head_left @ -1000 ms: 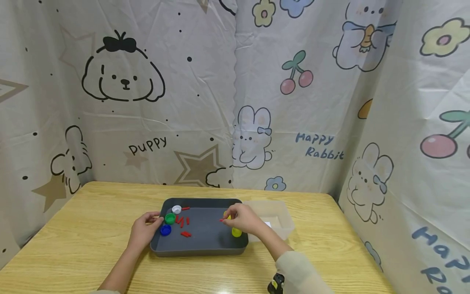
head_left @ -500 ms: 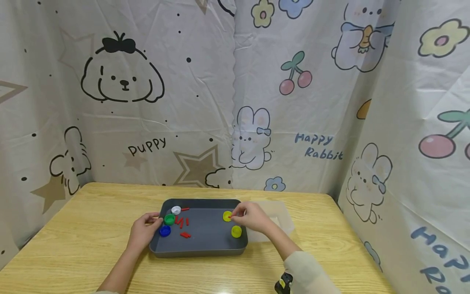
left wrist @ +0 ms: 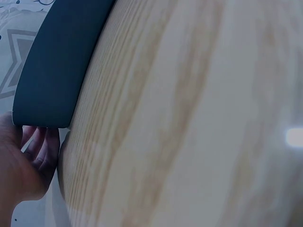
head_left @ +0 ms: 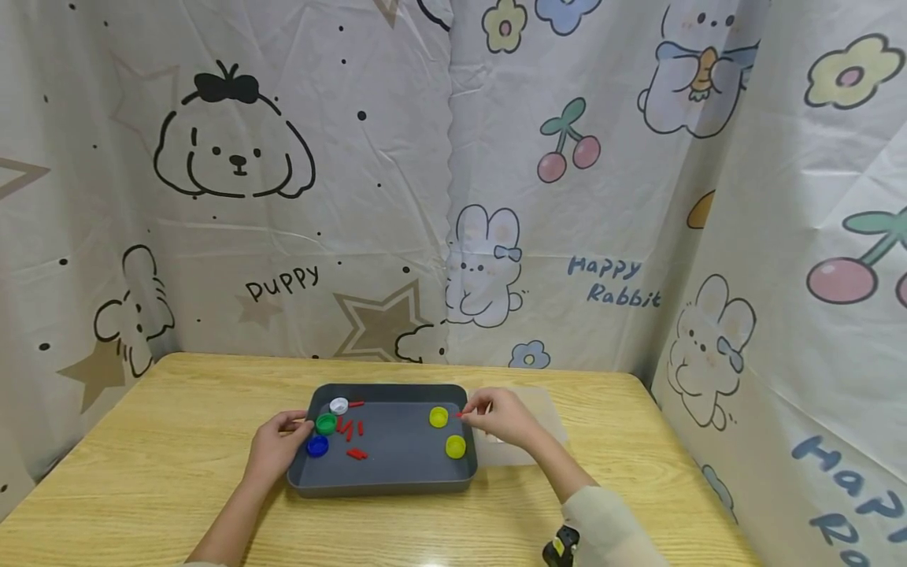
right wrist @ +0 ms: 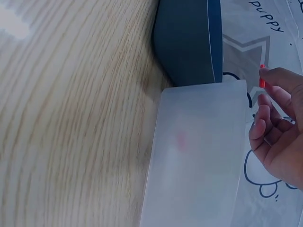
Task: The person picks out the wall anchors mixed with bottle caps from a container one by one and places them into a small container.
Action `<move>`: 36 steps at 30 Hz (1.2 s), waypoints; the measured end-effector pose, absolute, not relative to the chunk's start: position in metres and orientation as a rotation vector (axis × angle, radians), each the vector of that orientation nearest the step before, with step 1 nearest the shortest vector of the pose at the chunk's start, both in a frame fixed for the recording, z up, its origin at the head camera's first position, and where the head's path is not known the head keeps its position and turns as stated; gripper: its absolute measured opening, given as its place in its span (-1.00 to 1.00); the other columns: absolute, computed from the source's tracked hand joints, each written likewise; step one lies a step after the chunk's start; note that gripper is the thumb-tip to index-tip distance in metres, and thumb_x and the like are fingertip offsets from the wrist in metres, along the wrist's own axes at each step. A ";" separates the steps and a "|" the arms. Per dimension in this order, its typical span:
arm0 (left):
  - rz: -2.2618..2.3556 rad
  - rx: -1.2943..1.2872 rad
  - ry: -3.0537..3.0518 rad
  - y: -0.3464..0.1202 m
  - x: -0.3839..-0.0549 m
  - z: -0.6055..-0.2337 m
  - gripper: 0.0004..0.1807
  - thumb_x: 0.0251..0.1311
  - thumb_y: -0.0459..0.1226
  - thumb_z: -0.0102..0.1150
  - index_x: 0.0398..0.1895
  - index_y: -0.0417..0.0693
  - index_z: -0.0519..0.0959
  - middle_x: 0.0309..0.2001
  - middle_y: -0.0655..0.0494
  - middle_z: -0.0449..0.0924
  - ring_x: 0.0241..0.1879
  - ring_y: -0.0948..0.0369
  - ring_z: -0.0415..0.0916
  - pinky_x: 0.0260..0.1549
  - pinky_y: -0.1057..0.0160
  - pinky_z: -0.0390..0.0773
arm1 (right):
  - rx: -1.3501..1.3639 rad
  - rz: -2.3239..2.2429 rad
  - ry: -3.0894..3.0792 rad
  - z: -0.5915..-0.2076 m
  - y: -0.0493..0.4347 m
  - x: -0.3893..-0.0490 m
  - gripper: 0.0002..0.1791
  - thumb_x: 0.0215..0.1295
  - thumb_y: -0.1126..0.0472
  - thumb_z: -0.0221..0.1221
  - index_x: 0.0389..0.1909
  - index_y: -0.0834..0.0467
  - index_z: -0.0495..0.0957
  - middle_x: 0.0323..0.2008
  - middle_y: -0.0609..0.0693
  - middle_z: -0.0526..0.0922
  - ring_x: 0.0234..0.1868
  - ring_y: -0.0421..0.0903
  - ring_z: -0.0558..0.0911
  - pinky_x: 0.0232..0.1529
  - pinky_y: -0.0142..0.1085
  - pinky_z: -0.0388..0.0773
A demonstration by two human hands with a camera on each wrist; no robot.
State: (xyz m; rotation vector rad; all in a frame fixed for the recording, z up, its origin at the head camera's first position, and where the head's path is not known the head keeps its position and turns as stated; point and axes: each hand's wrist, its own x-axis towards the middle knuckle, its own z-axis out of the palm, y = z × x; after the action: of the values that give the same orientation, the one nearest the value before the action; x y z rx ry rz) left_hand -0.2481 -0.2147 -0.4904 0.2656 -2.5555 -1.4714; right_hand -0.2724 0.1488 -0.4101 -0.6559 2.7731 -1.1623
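A shallow dark grey tray (head_left: 386, 489) rests on the wooden table. My left hand (head_left: 278, 445) grips its left end, thumb at the rim; the left wrist view shows fingers (left wrist: 41, 151) against the tray wall. Between thumb and forefinger my right hand (head_left: 501, 417) pinches a small red stick (right wrist: 262, 75), held over the tray's right rim. Inside the tray, white (head_left: 338, 406), green (head_left: 326, 424) and blue (head_left: 317, 446) round caps line the left end. Several red sticks (head_left: 347, 429) lie near them. Two yellow caps (head_left: 438, 417) sit at the right end.
A translucent plastic box (head_left: 546, 425) stands against the tray's right end, partly behind my right hand and forearm; a faint red patch shows through its wall in the right wrist view. Printed curtains (head_left: 383, 197) hang behind the table (head_left: 623, 472) and along its sides.
My right hand has moved right with the red stick, from over the far yellow cap to the tray's right rim, uncovering both yellow caps. The left hand has stayed on the tray.
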 end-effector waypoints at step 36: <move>-1.447 0.260 -2.554 -0.214 -0.249 -0.490 -0.60 0.22 -0.19 0.13 0.02 -0.28 0.52 -0.14 -0.19 0.60 -0.13 0.07 0.54 -0.29 0.43 0.44 | -0.362 -1.146 2.908 -0.434 0.202 -0.282 -0.95 0.12 0.22 0.27 -0.44 0.13 0.64 -0.52 -0.05 0.53 -0.46 -0.17 0.41 -0.49 -0.35 0.33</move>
State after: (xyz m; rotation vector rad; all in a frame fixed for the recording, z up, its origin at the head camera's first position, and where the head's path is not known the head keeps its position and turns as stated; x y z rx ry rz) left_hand -0.2493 -0.2142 -0.4901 0.2604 -2.5542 -1.4469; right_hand -0.2825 0.2021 -0.4338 -0.3615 2.9083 -1.1460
